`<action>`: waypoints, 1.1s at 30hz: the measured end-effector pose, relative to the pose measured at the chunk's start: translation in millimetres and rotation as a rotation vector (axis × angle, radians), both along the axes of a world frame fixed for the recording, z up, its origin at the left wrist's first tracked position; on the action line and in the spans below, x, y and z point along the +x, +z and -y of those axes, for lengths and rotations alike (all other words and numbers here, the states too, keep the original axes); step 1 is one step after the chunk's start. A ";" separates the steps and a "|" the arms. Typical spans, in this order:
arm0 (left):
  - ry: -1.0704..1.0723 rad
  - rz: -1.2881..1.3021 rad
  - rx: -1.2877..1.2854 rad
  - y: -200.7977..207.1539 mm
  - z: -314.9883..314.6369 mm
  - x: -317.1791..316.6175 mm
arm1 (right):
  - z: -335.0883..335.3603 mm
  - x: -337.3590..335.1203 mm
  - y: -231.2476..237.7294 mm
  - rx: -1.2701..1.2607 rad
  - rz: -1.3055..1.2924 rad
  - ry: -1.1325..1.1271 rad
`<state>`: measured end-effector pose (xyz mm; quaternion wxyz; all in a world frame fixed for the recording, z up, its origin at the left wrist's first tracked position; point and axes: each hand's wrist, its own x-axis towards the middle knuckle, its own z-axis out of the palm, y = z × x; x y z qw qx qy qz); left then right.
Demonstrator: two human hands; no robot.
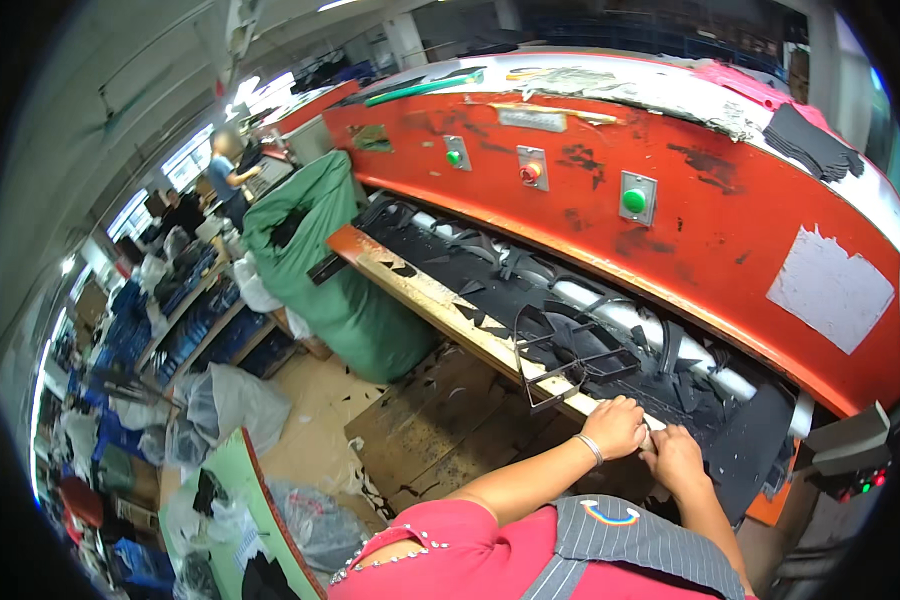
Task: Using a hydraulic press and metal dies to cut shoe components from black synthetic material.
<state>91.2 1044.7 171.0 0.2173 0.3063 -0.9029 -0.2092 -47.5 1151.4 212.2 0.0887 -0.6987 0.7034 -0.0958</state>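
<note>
My left hand, with a bracelet at its wrist, is curled closed at the front edge of the cutting press bed. Close beside it, my right hand is also curled, fingers bent inward. Something pale shows between the two hands; I cannot make out whether it is a separate piece or part of the wooden rail. Just beyond my left hand, a black metal-frame cutting die sits over the rail and bed. Dark sheet material and black offcuts cover the bed.
The red press body rises behind the bed, carrying green and red buttons. A green sack stands at the left end. Control box at right; green-topped table at lower left. Other people stand far left.
</note>
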 end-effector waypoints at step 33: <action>-0.364 -0.208 -0.083 -68.0 113.3 -196.9 | 53.0 -248.0 -63.7 0.150 0.047 -0.376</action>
